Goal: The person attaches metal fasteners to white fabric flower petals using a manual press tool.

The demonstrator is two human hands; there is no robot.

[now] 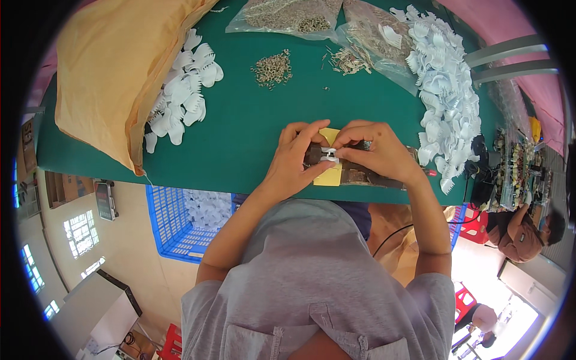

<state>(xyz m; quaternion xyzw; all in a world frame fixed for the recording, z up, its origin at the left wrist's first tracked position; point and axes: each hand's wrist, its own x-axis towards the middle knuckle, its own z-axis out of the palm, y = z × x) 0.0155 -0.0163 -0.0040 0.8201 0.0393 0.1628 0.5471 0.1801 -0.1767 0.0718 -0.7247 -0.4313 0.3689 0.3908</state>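
Note:
At the table's near edge, my left hand (291, 157) and my right hand (379, 149) meet over a small white plastic hair claw clip (329, 154). The fingers of my left hand curl round its left side. From the right, my right thumb and fingertips pinch at it, hiding whatever small part may be between them. Beneath lies a yellow pad (327, 176), beside a dark worn fixture (360, 175). Loose white toothed clip halves are heaped at the right (441, 84) and, in a smaller pile of clip halves (187, 90), at the left.
Small metal springs (273, 69) and thin metal pins (351, 61) lie in piles on the green table (240, 126). Clear bags (288, 17) of metal parts stand behind. A large tan sack (114, 78) fills the far left; a blue crate (174, 231) of white pieces sits below the edge.

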